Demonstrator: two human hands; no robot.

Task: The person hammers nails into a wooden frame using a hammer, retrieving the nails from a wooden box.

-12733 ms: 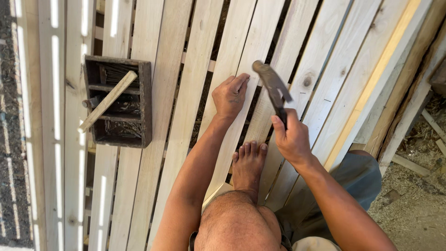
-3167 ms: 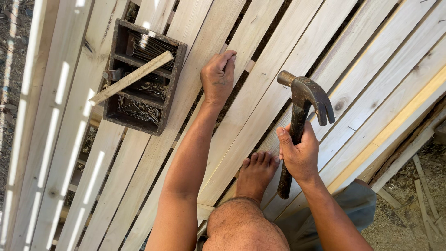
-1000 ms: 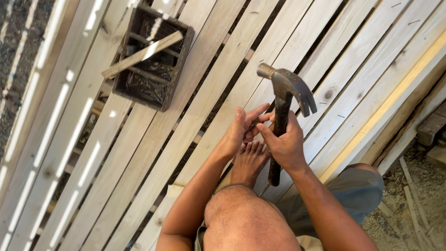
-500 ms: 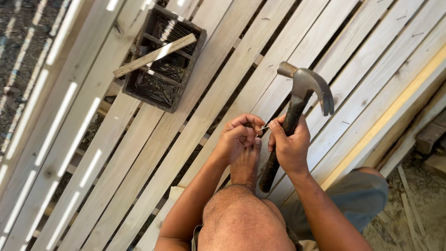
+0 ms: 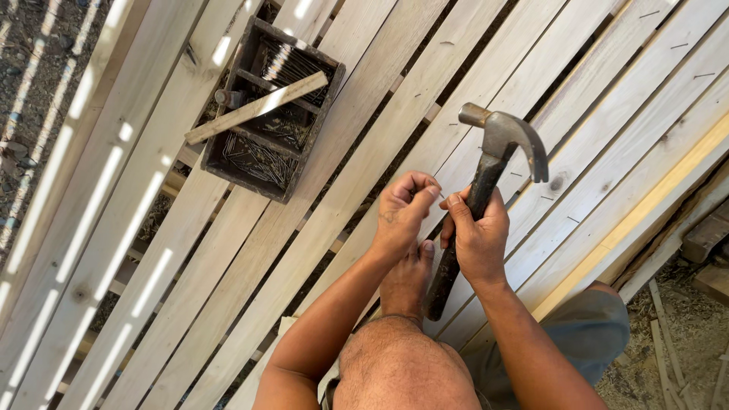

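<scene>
My right hand (image 5: 477, 241) is shut around the dark handle of a claw hammer (image 5: 486, 178), whose steel head points up and to the right above the slats. My left hand (image 5: 402, 216) sits just left of it, fingertips pinched together against my right thumb on a thin nail that barely shows. Both hands hover over pale wooden slats (image 5: 357, 144) nailed side by side. My bare foot (image 5: 406, 282) rests on a slat just below the hands.
A dark wooden box (image 5: 228, 163) with compartments of nails sits on the slats at upper left, a wood strip (image 5: 258, 108) lying across it. Gaps run between the slats. Dirt ground lies at far left, with scrap wood (image 5: 702, 239) at right.
My left hand came back from the slats to meet the right hand at the hammer handle. The view has shifted slightly; the hammer stays upright in my right hand.
</scene>
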